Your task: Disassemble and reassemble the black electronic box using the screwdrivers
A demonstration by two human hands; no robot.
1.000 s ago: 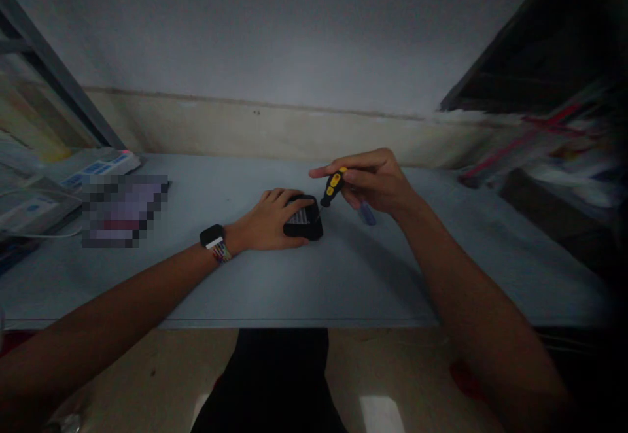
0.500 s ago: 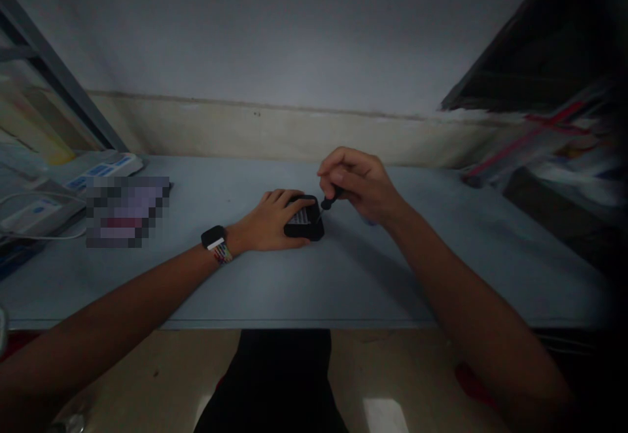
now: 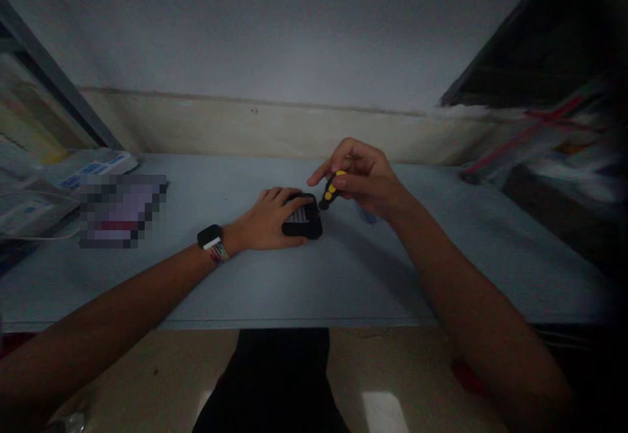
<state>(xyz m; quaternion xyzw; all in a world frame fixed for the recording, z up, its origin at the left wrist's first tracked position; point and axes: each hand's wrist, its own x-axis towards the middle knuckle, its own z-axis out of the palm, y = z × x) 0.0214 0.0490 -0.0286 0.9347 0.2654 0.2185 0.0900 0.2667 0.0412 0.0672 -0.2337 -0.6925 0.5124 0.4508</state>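
Table [image 3: 343,276]: pale blue-grey top, running wall to wall in front of me; everything below sits on it.

Stack of flat boxes [image 3: 59,188]: far left of the table, white with blue panels; the print is too blurred to read. A pixelated patch beside them gives nothing.

Left hand [image 3: 267,220]: mine, lying flat on the table, fingers closed round the near and left sides of the black device, pinning it down. Dark watch [image 3: 210,237] on the wrist, with a striped band.

Right hand [image 3: 366,181]: mine, raised just right of the device, thumb and fingers pinched shut on the screwdriver handle.

Black device [image 3: 303,217]: small, boxy, rounded corners, at table centre under my left fingers. A white label with dark lines faces up; no word or brand can be made out.

Screwdriver [image 3: 330,191]: short, yellow-and-black handle, tilted down to the left, tip at the device's upper right corner. No maker's mark visible.

Step in hand, as I judge it: working a screw at that corner. The next move calls for the tip kept seated, the device held from sliding, and a fresh finger purchase for each twist.

Blue item [image 3: 369,217]: small, behind my right wrist; unidentifiable.
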